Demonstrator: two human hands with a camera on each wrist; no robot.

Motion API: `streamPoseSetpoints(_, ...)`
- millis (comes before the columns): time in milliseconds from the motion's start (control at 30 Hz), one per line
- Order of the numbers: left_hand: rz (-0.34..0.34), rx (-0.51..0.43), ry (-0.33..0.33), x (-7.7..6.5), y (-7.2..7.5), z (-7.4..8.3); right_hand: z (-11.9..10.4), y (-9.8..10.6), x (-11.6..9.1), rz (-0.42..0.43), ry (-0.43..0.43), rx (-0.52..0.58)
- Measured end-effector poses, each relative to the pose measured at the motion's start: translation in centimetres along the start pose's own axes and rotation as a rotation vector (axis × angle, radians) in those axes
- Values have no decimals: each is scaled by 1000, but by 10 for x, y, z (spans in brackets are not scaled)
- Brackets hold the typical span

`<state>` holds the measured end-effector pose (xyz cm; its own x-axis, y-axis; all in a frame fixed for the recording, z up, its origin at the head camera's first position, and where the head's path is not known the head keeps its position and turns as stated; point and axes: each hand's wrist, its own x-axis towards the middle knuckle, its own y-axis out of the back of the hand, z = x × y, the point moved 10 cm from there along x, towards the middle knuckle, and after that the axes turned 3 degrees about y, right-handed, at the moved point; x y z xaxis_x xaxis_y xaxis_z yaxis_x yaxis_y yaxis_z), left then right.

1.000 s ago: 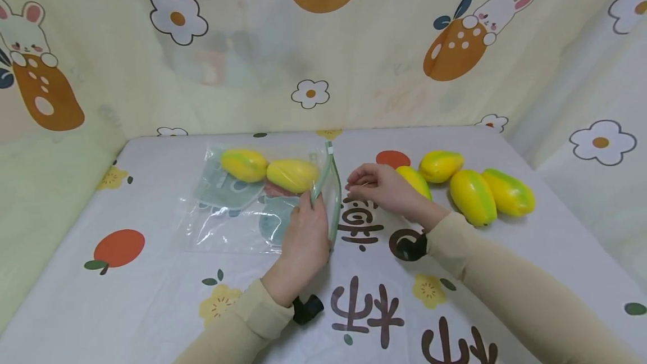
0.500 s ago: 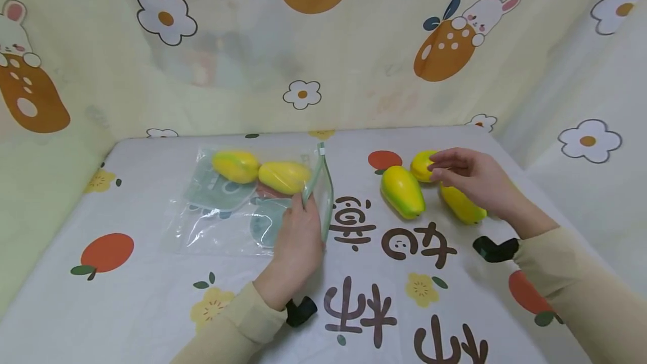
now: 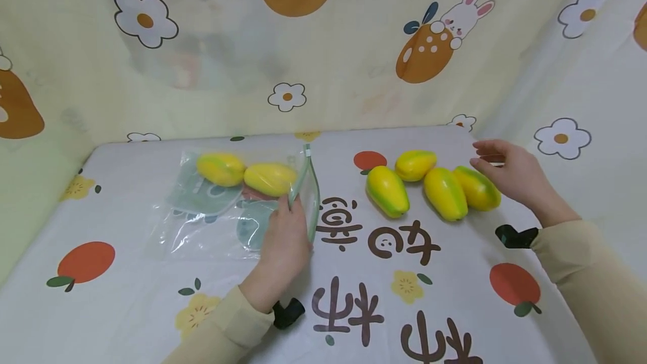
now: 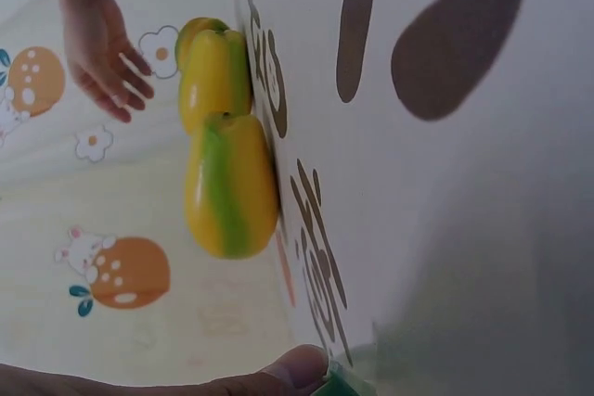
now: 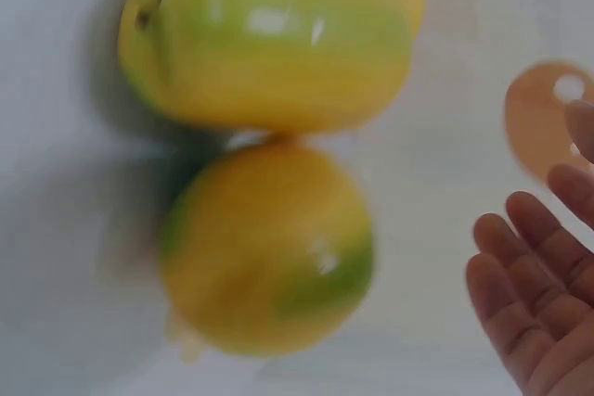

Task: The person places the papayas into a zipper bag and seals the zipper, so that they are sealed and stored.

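A clear zip bag (image 3: 212, 240) with a green zip edge lies on the left of the table, with two yellow-green papayas (image 3: 221, 169) inside. My left hand (image 3: 285, 235) pinches the bag's opening edge, which stands slightly raised and apart; in the left wrist view the thumb (image 4: 299, 366) is at the green strip. Several more papayas (image 3: 445, 194) lie grouped at the right, outside the bag. My right hand (image 3: 513, 176) hovers just right of the outermost papaya (image 3: 477, 189), fingers loosely extended and holding nothing. In the right wrist view its fingertips are apart from the fruit.
The table is covered by a white cloth (image 3: 364, 296) printed with fruit, flowers and dark lettering. A patterned curtain (image 3: 217, 66) rises behind the table and along both sides.
My right hand has moved right, passing over the loose papayas to their far side. The left hand keeps its pinch on the bag. The whole head view has shifted, with the scene sliding left.
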<state>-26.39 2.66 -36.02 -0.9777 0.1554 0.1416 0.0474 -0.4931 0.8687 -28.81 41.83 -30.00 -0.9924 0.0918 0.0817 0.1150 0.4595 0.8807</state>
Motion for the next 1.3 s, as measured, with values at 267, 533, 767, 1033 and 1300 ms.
streamPoseSetpoints(267, 5, 5, -5, 0, 0, -1, 47, -14, -4, -90, -108, 38)
streamPoseSetpoints(533, 12, 4, -9, 0, 0, -2, 65, -29, -10, -137, -123, 80)
streamPoseSetpoints(767, 3, 5, -3, 1, -2, -2, 81, -37, -18, -144, -165, 93)
streamPoseSetpoints(1033, 7, 11, -11, 1, 0, -1, 89, -46, -22, -183, -180, 102)
streamPoseSetpoints(1300, 11, 21, -13, 1, -1, -2, 94, -47, -25, -191, -201, 114)
